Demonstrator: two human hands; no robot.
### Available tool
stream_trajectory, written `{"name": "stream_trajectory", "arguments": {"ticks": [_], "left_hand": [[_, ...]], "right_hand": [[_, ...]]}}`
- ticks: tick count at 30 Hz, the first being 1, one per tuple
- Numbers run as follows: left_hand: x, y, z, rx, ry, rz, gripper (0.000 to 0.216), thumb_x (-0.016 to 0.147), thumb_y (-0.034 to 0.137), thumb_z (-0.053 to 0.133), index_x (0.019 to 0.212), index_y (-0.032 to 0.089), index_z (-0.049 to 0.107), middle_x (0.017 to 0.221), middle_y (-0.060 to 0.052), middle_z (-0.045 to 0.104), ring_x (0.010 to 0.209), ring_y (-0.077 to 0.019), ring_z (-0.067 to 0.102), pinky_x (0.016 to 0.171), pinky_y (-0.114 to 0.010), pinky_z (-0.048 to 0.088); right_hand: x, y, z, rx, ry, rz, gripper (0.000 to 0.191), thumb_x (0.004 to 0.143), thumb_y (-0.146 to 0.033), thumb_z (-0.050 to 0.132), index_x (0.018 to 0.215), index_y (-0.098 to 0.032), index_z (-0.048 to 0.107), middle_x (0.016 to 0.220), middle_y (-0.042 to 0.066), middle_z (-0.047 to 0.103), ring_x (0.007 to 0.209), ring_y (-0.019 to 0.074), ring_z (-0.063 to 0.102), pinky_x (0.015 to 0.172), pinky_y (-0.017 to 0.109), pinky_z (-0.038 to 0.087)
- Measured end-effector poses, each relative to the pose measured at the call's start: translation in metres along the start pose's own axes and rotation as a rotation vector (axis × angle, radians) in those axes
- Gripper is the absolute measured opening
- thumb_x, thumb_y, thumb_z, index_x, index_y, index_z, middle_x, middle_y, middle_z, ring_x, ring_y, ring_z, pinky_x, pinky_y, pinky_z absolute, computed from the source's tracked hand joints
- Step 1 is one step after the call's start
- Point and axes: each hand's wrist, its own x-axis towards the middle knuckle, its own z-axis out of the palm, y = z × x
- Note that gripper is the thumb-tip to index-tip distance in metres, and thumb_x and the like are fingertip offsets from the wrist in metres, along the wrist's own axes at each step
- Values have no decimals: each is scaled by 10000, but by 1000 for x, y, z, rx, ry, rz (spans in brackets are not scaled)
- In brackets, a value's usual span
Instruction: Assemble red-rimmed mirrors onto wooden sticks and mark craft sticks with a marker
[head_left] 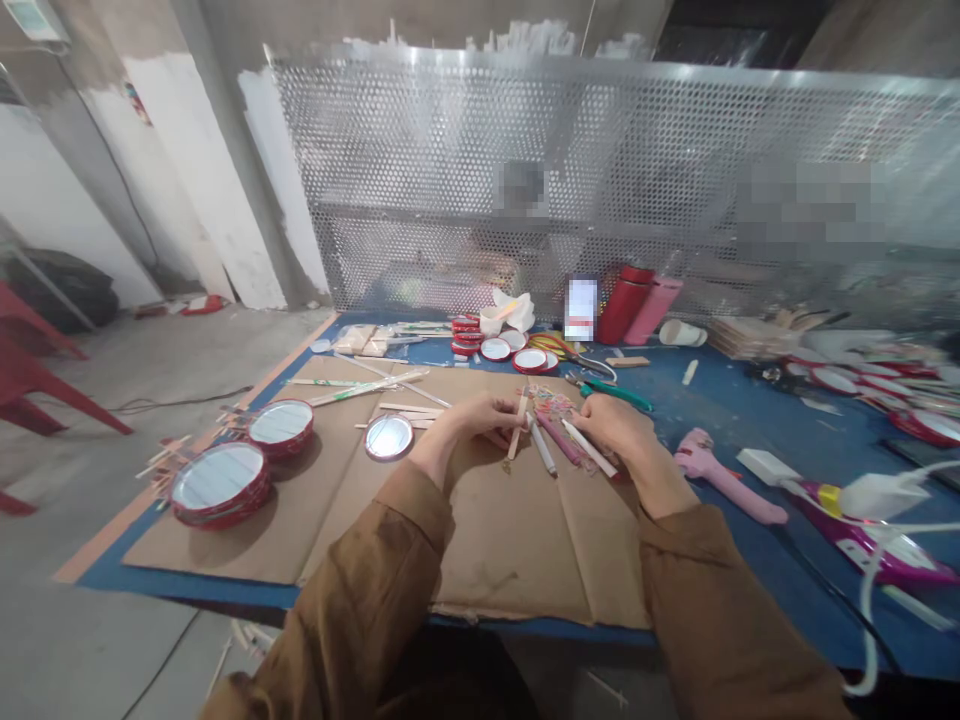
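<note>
My left hand [482,424] is closed around a flat wooden stick [518,425], which stands nearly upright over the cardboard [510,540]. My right hand [616,428] is curled, with its fingertips at the edge of a small heap of coloured bands or threads [553,402]; what it pinches is too small to tell. Below the heap lie a white marker-like stick [541,446], a pinkish stick [561,440] and another white stick [589,446] close to my right fingers. A small round red-rimmed mirror-like disc [389,437] lies left of my left hand, beside several wooden sticks [412,411].
Two stacks of red-rimmed discs [220,484] stand on the left. Teal-handled pliers [616,392] and a pink glue gun [727,478] lie to the right, near a purple power strip [855,540] with white cables. Red bottle [625,305] and perforated metal screen [420,170] stand behind.
</note>
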Motion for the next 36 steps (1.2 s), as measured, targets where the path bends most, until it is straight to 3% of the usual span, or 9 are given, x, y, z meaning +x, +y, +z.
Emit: {"name": "stream_trajectory", "arguments": {"ticks": [5,10,18,22,24,26,30,33,36], "left_hand": [[-1,3,0,147,-1,-1,358,784,437,777,881,129,622,620,21,567,515,-99,566,543,-240,497],[-1,4,3,251,-3,-17,297,868,426,679,873,154,557,597,29,553,456,-100,547,484,-224,465],[-1,6,5,270,4,-47,173,937,279,575,824,156,528,574,33,551,443,-96,556,490,-217,491],[-5,10,8,248,-11,-35,134,952,234,538,840,162,532,550,39,539,441,-94,548,487,-208,498],[-6,11,9,240,-2,-33,118,949,204,534,837,166,524,540,45,532,436,-92,544,488,-207,504],[-6,12,11,236,17,-35,136,948,173,518,814,170,502,535,49,523,427,-91,540,483,-207,504],[-7,13,14,257,57,-28,190,970,178,475,780,173,478,526,46,510,409,-93,531,455,-202,484],[-8,15,16,289,73,-49,214,978,187,459,765,173,463,520,43,506,398,-88,521,450,-197,475],[-8,15,15,298,57,-58,201,985,198,450,786,176,457,534,40,521,407,-92,533,455,-196,475]], "right_hand": [[-8,-8,-12,-36,-80,66,374,941,-405,515,794,-183,779,862,163,773,847,277,736,715,312,474],[-16,-14,-23,-39,-32,152,293,920,-385,549,990,-206,770,1071,145,770,951,281,728,687,304,461],[-18,-17,-22,-125,-189,-13,158,785,-267,608,713,-213,737,783,101,753,796,250,723,601,280,415],[-12,-11,-12,-42,-50,6,163,772,-301,615,654,-203,669,725,104,726,752,248,707,556,275,384],[-9,-9,-8,183,87,-13,180,793,-340,606,674,-207,624,708,84,718,711,223,694,547,263,394],[-8,-10,-6,567,168,-17,139,805,-358,597,785,-220,604,716,49,722,648,192,680,525,248,420],[-14,-21,-8,1262,122,24,341,752,-376,687,1036,-253,541,622,-29,683,423,150,570,378,227,383],[-20,-29,-13,1541,81,-62,379,674,-395,787,953,-244,579,558,-59,638,352,91,464,336,189,307],[-22,-34,-15,1795,81,-116,358,626,-387,829,882,-223,640,626,-24,679,479,99,572,420,195,423]]}}
